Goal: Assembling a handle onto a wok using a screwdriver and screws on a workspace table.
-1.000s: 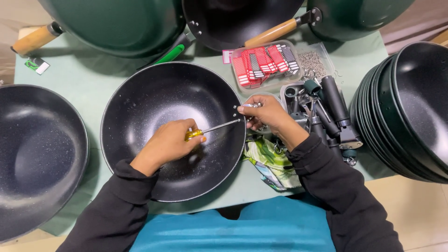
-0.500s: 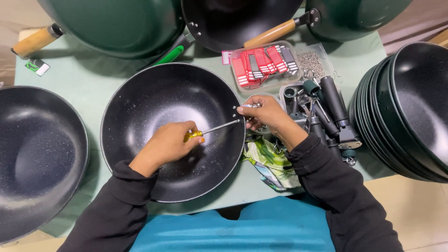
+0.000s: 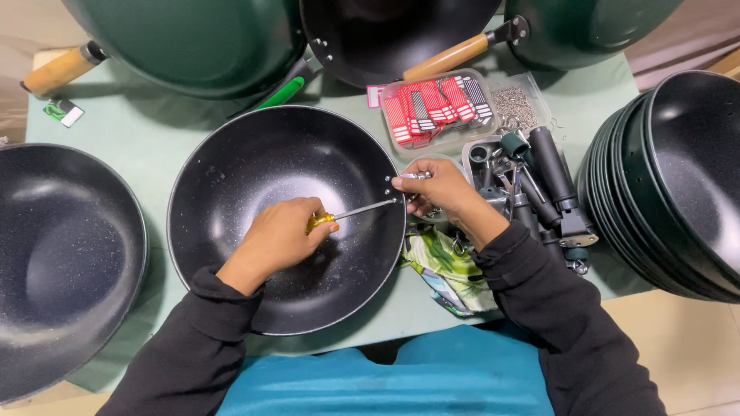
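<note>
A black speckled wok pan [image 3: 262, 166] without a handle lies on the green table in front of me. My left hand [image 3: 277, 235] is inside the pan, gripping a screwdriver [image 3: 351, 212] with a yellow handle. Its metal shaft points right, to the holes in the pan's right rim. My right hand [image 3: 435, 189] is outside that rim, pinching a small metal fitting [image 3: 416, 176] against the pan wall.
Another black pan [image 3: 62, 254] sits at the left. A stack of black pans [image 3: 678, 185] stands at the right. Green pans with wooden handles [image 3: 451, 55] lie at the back. A clear tray of red tags [image 3: 432, 108], a bag of screws [image 3: 516, 104] and dark handle parts [image 3: 547, 169] lie by my right hand.
</note>
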